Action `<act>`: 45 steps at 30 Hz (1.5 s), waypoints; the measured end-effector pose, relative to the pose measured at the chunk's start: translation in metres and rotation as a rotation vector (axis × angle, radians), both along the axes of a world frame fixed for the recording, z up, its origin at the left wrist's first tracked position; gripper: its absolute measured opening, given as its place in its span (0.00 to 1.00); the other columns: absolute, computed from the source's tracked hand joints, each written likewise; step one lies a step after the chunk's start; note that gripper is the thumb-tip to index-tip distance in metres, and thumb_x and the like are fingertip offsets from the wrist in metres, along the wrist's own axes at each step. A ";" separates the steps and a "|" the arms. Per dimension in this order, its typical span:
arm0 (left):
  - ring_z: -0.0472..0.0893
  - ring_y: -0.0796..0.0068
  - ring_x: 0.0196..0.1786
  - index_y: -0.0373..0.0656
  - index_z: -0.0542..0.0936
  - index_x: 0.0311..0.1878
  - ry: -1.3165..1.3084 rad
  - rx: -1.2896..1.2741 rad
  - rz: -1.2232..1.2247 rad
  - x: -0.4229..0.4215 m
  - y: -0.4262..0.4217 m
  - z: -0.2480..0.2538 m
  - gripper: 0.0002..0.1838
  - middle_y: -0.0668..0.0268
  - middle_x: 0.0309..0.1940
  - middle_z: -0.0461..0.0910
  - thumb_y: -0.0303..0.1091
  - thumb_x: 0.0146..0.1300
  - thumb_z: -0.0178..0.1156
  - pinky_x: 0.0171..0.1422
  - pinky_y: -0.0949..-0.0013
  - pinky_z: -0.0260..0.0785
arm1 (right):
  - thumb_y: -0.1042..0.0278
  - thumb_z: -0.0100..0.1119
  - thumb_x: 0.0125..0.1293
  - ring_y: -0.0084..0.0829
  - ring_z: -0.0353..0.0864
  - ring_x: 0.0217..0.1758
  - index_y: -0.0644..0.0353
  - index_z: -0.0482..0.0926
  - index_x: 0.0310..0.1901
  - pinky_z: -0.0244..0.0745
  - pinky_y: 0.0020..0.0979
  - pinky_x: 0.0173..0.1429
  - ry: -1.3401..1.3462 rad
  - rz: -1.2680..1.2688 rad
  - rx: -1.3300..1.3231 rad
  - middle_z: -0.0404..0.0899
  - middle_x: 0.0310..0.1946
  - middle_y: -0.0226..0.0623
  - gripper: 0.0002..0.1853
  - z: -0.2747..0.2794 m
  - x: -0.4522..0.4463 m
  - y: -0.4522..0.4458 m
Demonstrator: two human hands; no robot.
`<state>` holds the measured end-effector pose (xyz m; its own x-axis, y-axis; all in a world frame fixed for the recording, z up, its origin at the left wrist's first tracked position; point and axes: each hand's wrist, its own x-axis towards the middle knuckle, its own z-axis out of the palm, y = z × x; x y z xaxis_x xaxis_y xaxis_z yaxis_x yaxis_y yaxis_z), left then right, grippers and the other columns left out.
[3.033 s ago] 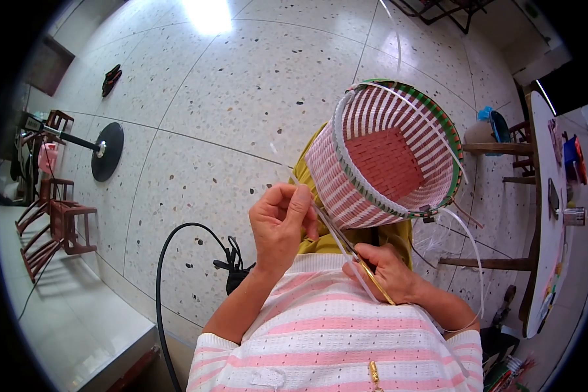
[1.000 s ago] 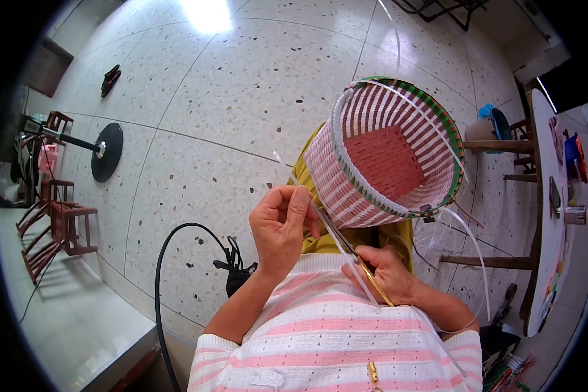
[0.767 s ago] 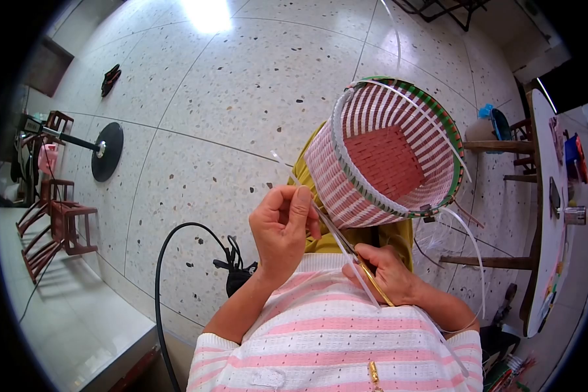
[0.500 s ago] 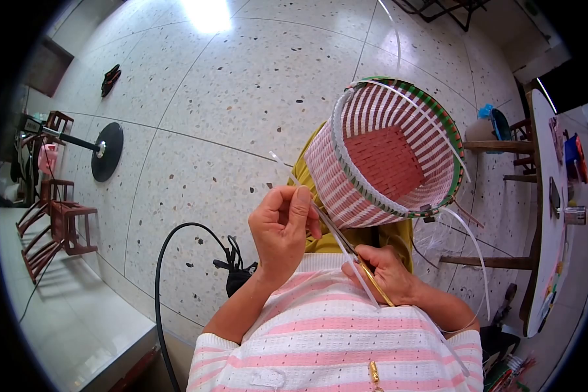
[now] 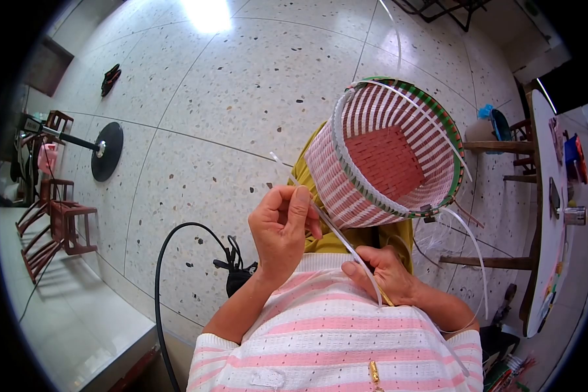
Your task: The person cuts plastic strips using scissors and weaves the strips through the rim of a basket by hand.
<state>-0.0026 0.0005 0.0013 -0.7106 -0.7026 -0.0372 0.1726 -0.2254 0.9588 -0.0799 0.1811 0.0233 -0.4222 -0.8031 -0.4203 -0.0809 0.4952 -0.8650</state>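
Note:
My left hand (image 5: 281, 225) pinches a narrow white plastic strip (image 5: 340, 236) between thumb and fingers. The strip's upper end sticks out past the fingertips, and its lower end runs down to my right hand (image 5: 387, 276) in front of the striped shirt. My right hand is closed around a slim gold-handled tool (image 5: 387, 299), mostly hidden by the fingers, with the thumb beside the strip. A pink and white woven basket (image 5: 320, 176) with a red bottom rests tilted at my lap. White lacing and green edging run around its rim, with loose white strips hanging from it.
A white-topped table (image 5: 538, 215) with wooden legs stands to the right. Brown chairs (image 5: 65, 225) and a round black stand base (image 5: 107, 152) are at the left. A black cable (image 5: 159, 294) curves beside my left arm. Dark footwear (image 5: 111, 80) lies on the speckled floor.
My right thumb has shifted across toward the strip and now covers more of the gold-handled tool. My left hand and the basket have stayed in place.

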 end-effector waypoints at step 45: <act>0.77 0.79 0.19 0.35 0.77 0.38 0.032 0.087 0.014 -0.005 -0.006 -0.004 0.09 0.66 0.24 0.78 0.31 0.73 0.55 0.24 0.78 0.69 | 0.54 0.65 0.66 0.18 0.61 0.21 0.66 0.75 0.26 0.61 0.30 0.22 0.017 -0.016 -0.040 0.66 0.13 0.34 0.21 0.001 0.000 -0.001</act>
